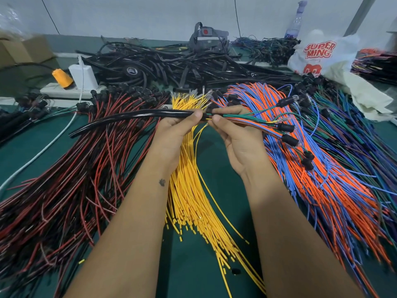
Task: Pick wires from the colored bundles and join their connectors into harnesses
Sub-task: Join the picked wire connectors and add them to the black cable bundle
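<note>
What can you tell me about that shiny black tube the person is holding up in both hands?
The black tube looks like glossy, flexible plastic sleeving. It is held above the table, running from its free end at lower left in a gentle curve to the left hand, which pinches its right end. A bunch of thin wires, green, orange, blue and yellow, comes out of that end; the right hand pinches them there. They fan rightward to small black connectors.
</note>
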### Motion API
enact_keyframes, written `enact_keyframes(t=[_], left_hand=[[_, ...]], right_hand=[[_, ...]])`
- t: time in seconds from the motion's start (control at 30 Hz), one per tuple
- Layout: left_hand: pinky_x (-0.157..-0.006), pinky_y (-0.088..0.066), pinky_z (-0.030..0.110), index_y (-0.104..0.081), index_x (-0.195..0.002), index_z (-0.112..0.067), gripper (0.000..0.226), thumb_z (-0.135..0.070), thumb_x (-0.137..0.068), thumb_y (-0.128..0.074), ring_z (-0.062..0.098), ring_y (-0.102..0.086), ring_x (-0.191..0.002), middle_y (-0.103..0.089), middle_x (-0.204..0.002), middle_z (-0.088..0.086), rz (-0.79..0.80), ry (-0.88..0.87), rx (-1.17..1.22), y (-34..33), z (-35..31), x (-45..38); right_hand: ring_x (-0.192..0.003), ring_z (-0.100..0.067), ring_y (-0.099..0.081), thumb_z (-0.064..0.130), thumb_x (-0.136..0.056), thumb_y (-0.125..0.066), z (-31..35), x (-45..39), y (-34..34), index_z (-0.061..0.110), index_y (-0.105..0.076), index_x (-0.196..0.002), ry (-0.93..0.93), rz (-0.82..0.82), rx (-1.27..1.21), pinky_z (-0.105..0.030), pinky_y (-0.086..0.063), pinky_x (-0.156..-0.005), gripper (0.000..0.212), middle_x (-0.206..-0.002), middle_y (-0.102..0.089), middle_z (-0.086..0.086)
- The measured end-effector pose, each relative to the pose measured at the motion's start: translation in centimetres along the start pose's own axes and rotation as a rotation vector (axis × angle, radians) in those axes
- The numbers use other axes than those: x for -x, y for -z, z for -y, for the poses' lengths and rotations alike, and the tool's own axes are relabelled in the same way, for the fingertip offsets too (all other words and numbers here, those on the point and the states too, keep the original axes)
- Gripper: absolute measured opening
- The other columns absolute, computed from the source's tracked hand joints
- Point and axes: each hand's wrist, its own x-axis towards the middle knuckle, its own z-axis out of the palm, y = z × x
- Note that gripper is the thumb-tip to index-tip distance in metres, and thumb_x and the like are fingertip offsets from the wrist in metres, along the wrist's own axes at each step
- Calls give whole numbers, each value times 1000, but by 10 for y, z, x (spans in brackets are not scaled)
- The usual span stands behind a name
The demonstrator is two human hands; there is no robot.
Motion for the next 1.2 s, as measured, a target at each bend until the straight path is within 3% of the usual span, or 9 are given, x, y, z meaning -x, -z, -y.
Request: enact_keyframes(t=[0.17, 0.33, 0.43, 0.73, 0.9, 1.03, 1.2], left_hand=[[-74, -46, 10, -68, -90, -15, 7, -11, -88, -63, 3, -65, -85, -71, -80, -11, -3, -18, 9, -1, 1, 0], [-70, -45, 7, -67, -89, -17, 8, -10, -87, -63, -1, -65, -82, -71, -79, -13, -43, -19, 44, 0, 2, -2], [-68, -45, 7, -67, -90, -15, 8, -9, -87, -62, -2, -65, -80, -71, -78, -14, -49, -24, 57, 1, 3, -3], [-72, -46, 9, -68, -90, -13, 10, -4, -86, -63, -3, -65, -81, -72, -77, -13, -19, -31, 30, 1, 5, -3], [-75, -48, 12, -69, -92, -9, 11, -3, -84, -65, 1, -67, -84, -73, -79, -8, 10, -40, -10, -2, 5, -2], [-79, -50, 16, -69, -97, -3, 16, -6, -81, -67, 9, -67, -89, -72, -87, 1, 29, -33, -22, -2, 5, -2], [-78, -49, 15, -69, -97, -4, 13, -6, -86, -63, 7, -66, -84, -72, -85, -2, -17, -17, 0, -1, 4, -1]], right_hand=[[-71, -10, -65, -12, -80, -66, 0, 0, 0, 11, -67, -79, -8, -42, 61, -20, -52, -67, 22, -72, -67, 5], [-68, -13, -67, -7, -89, -58, 1, 0, -3, 10, -72, -73, -79, -5, -70, -22, -55, -66, 27, -74, -71, 0], [-68, -13, -66, -10, -91, -53, 0, 0, -3, 3, -68, -83, -90, 6, -32, -22, -56, -67, 21, -74, -71, -1], [-63, -10, -54, -6, -90, -58, -2, 1, -4, 8, -69, -86, -122, -24, 103, -18, -48, -58, 18, -73, -62, -4], [-58, -10, -58, -9, -87, -60, -3, 0, -5, 9, -59, -83, -82, -42, 19, -20, -51, -58, 19, -65, -61, -1], [-61, -9, -60, -7, -87, -61, -5, 0, -5, 9, -62, -82, -74, -23, 10, -20, -50, -59, 17, -67, -65, 0], [-57, -6, -58, 6, -93, -57, -5, 0, -8, 12, -64, -88, -200, 13, -123, -17, -50, -56, 11, -71, -66, 3]])
